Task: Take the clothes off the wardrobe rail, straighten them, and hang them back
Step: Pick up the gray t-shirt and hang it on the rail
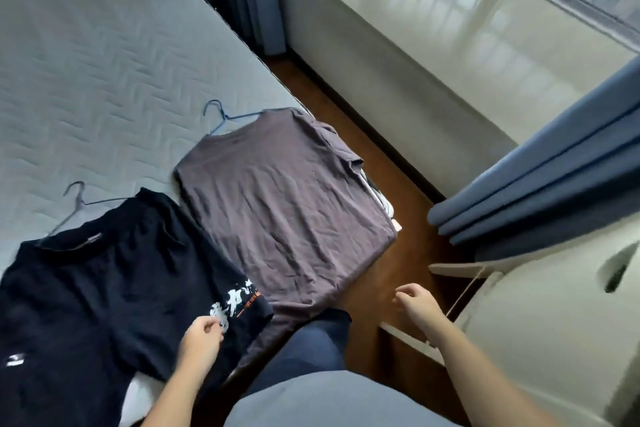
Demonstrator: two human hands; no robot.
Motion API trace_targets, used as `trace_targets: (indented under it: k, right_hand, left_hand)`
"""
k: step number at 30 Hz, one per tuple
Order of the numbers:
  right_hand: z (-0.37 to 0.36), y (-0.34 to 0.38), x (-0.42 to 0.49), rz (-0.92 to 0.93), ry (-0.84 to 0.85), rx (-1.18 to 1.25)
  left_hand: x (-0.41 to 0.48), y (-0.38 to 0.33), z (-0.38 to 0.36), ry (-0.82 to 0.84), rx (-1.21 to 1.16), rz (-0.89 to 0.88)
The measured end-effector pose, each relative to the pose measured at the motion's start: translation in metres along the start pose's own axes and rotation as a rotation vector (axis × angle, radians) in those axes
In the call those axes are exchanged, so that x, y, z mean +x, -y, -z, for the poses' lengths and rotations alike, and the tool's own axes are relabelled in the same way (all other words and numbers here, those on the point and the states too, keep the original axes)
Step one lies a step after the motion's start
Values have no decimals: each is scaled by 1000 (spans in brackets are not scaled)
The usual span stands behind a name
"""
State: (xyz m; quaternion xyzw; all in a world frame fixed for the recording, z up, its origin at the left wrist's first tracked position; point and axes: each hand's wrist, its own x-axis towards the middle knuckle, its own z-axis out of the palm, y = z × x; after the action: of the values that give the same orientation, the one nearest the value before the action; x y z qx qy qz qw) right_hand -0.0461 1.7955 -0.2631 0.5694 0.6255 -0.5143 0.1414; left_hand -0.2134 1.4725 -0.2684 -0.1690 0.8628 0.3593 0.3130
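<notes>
Item 1: black T-shirt (104, 288) with white print. It lies flat on the grey quilted mattress (104, 62), near corner, with a grey wire hanger (78, 204) showing at its collar.

Item 2: grey-brown T-shirt (277, 204), creased. It lies flat just beside the black one at the bed's edge, its hem drooping over the side, with a blue hanger (221, 118) at its neck.

Item 3: left hand (201, 340). It is over the black shirt's printed hem, fingers loosely curled with nothing seen between them. I cannot tell whether it touches the cloth.

Item 4: right hand (415, 305). It is held over the wooden floor (408, 253), apart from both shirts, fingers loosely bent and empty.

Surroundings: blue curtain (536, 184), glossy window sill (450, 28) and a white unit (554, 322) at the person's right.
</notes>
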Motion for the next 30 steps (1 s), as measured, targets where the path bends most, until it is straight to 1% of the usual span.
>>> trace_targets:
  k: [2, 5, 8, 11, 13, 16, 19, 22, 25, 30]
  right_hand:
    - [5, 36, 19, 16, 0, -134]
    - [7, 87, 56, 72, 12, -295]
    - [2, 143, 100, 116, 35, -432]
    - [-11, 194, 138, 128, 117, -484]
    - [-24, 227, 164, 160, 147, -537]
    - [-50, 280, 198, 223, 168, -565]
    - [-80, 329, 241, 296, 157, -645]
    - [-111, 371, 288, 360, 145, -682]
    - [-139, 408, 329, 429, 108, -672]
    - [-182, 459, 382, 583, 96, -664]
  left_hand:
    - [28, -26, -5, 19, -24, 41]
    - [65, -70, -10, 28, -104, 53]
    - [103, -103, -11, 10, -97, 48]
    - [138, -124, -4, -30, -94, 82]
    - [167, -139, 4, -87, -103, 113]
    - [209, -163, 17, -166, -92, 135]
    - [257, -183, 24, -222, -63, 145]
    - [308, -201, 27, -253, 20, 118]
    - [356, -215, 27, -267, 45, 77]
    - [422, -221, 29, -316, 130, -24]
